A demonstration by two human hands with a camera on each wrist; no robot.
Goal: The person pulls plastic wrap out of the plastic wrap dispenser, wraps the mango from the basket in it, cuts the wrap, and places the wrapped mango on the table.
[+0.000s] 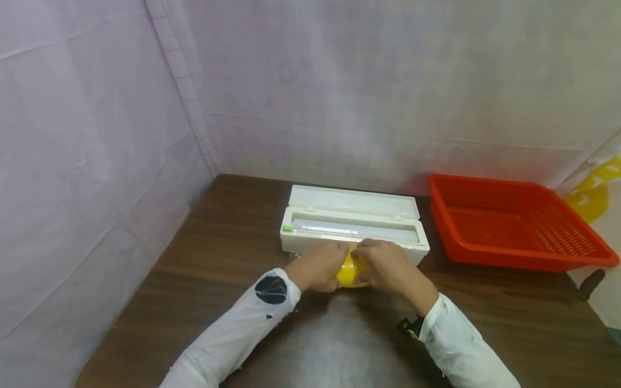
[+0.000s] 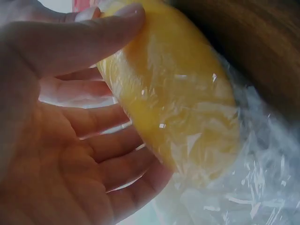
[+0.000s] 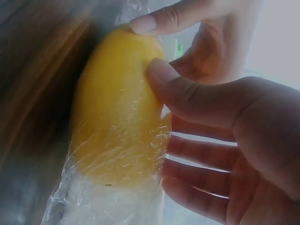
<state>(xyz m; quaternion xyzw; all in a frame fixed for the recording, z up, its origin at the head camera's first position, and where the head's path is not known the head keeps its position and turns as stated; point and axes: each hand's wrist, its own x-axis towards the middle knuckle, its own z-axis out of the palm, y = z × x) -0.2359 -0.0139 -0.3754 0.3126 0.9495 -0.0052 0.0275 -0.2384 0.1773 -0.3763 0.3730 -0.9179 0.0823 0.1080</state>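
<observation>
A smooth yellow oval fruit (image 1: 351, 272), partly covered in clear plastic wrap, is held between both hands in front of a white wrap dispenser (image 1: 286, 245). On its left side my left hand (image 1: 317, 267) grips it, thumb (image 2: 117, 28) on one face and fingers (image 2: 124, 164) against the other. My right hand (image 1: 390, 269) grips the right side, its thumb (image 3: 187, 93) pressing the skin and its fingers behind. Loose clear wrap (image 2: 262, 173) trails from the fruit's end in the left wrist view. More wrap (image 3: 79, 201) hangs past the other end in the right wrist view.
The dispenser's lid (image 1: 354, 202) stands raised, showing a roll (image 1: 359, 230) inside and a small green piece (image 1: 288, 228) at the left end. To the right, a red perforated basket (image 1: 509, 261) sits on the dark wooden table (image 1: 204, 280). White cloth (image 1: 315, 81) hangs behind.
</observation>
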